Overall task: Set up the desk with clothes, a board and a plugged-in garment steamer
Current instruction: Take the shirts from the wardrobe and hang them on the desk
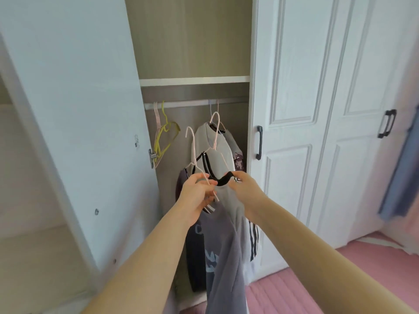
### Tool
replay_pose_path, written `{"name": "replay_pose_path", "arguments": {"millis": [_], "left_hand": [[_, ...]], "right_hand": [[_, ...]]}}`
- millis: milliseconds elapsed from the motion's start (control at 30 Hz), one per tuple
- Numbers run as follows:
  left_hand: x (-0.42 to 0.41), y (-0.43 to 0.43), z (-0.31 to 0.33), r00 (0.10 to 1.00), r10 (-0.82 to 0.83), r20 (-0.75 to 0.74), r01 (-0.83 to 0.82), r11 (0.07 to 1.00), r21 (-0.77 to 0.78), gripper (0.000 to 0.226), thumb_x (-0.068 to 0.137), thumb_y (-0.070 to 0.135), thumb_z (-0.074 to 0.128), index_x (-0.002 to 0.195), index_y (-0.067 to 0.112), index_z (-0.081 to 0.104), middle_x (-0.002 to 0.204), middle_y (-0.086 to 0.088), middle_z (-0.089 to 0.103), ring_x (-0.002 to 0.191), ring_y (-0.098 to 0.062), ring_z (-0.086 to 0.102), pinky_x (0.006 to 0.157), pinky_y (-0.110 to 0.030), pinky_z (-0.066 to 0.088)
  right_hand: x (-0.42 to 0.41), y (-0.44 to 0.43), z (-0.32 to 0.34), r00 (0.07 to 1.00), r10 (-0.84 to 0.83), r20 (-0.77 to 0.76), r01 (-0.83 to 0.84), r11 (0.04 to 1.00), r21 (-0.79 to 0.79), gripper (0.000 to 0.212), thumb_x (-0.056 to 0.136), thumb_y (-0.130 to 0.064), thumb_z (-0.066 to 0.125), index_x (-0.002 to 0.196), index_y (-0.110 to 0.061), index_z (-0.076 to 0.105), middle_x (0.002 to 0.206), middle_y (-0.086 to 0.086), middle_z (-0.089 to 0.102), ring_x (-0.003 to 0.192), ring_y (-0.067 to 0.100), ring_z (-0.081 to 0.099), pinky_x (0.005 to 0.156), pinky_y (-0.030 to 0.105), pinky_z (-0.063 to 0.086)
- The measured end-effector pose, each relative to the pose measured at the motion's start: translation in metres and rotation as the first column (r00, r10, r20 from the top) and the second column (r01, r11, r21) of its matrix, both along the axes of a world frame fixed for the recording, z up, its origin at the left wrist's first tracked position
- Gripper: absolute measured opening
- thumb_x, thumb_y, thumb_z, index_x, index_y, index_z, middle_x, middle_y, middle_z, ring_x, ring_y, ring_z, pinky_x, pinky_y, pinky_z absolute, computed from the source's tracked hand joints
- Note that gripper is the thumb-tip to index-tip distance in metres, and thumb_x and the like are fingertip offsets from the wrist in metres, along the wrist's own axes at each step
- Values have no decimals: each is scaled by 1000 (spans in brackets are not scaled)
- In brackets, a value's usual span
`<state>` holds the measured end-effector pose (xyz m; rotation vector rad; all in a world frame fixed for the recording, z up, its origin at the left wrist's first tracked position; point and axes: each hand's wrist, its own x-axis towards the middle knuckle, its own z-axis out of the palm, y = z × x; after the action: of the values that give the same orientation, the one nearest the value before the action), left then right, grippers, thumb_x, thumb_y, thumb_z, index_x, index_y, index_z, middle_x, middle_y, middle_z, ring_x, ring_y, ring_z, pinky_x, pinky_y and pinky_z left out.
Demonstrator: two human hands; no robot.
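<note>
I stand at an open wardrobe. My left hand [199,191] grips two pink wire hangers [193,155] with clothes on them, off the rail [195,103]. A grey shirt [229,245] with a black collar [224,179] hangs from them and drapes down in front. My right hand [243,184] pinches that black collar. Under it hangs a dark printed top [199,252]. A pale grey garment [217,150] sits on the upper hanger. No desk, board or steamer is in view.
Empty pink and yellow hangers [163,137] hang at the rail's left end. The open wardrobe door [79,109] stands at my left, shut white doors with black handles [259,142] at my right. A pink quilted surface [317,279] lies below right. Blue cloth [399,177] hangs at the far right.
</note>
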<state>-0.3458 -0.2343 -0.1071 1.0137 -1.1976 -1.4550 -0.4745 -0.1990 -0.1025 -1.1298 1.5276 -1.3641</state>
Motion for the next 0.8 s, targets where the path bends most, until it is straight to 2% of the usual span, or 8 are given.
{"name": "replay_pose_path", "arguments": {"millis": [133, 200, 267, 333, 433, 567, 700, 800], "left_hand": [[11, 50, -8, 997, -23, 72, 25, 999, -30, 25, 92, 1, 55, 115, 10, 56, 106, -12, 67, 95, -32, 64, 85, -43, 56], [17, 71, -11, 997, -36, 70, 38, 999, -24, 23, 92, 3, 57, 114, 9, 55, 106, -12, 68, 89, -30, 63, 83, -41, 55], [25, 89, -14, 996, -60, 65, 62, 998, -23, 23, 92, 5, 57, 115, 9, 54, 105, -11, 68, 85, -26, 62, 80, -39, 56], [35, 105, -17, 993, -90, 75, 92, 995, -32, 22, 93, 6, 57, 114, 9, 54, 105, -9, 68, 86, -25, 64, 74, -34, 59], [50, 125, -24, 987, -130, 90, 134, 990, -34, 19, 94, 4, 55, 112, 5, 53, 104, -8, 71, 90, -25, 70, 70, -29, 58], [67, 149, -37, 977, -212, -15, 212, 977, 29, 20, 92, -5, 54, 111, -1, 51, 104, -14, 72, 89, -26, 71, 77, -36, 58], [84, 176, -47, 949, -301, -91, 309, 947, 87, 19, 90, -8, 54, 107, -1, 52, 106, -15, 72, 88, -26, 72, 72, -31, 58], [97, 197, -53, 931, -330, -152, 351, 927, 134, 26, 89, -10, 55, 112, 0, 56, 108, -14, 71, 87, -25, 72, 69, -29, 58]], "right_hand": [[5, 53, -8, 1000, -4, 6, 4, 1000, 7, 24, 97, -14, 46, 94, -33, 60, 112, 11, 62, 105, 29, 60, 96, 44, 50], [8, 79, -12, 1000, -12, -7, 12, 1000, 13, 22, 98, -16, 45, 95, -33, 60, 113, 10, 63, 106, 29, 61, 97, 46, 49], [11, 100, -18, 1000, -18, -9, 18, 1000, 11, 20, 98, -17, 45, 107, -26, 60, 113, 9, 63, 108, 28, 59, 98, 46, 48], [14, 119, -21, 1000, -29, -2, 29, 999, 28, 22, 98, -17, 45, 114, -23, 59, 113, 6, 63, 109, 25, 58, 99, 45, 47], [22, 146, -31, 998, -46, 31, 44, 997, 61, 23, 94, -19, 49, 112, -27, 61, 115, 6, 64, 112, 27, 58, 101, 49, 46], [34, 180, -43, 997, -52, 51, 47, 994, 99, 22, 93, -20, 52, 110, -29, 62, 114, 8, 65, 111, 28, 59, 99, 50, 47], [51, 214, -52, 998, -50, 33, 44, 989, 143, 27, 96, -16, 49, 119, -25, 59, 115, 10, 64, 110, 27, 59, 97, 48, 49], [68, 240, -56, 997, -65, 30, 60, 986, 154, 25, 97, -16, 50, 118, -24, 61, 112, 12, 67, 106, 27, 62, 95, 46, 51]]}}
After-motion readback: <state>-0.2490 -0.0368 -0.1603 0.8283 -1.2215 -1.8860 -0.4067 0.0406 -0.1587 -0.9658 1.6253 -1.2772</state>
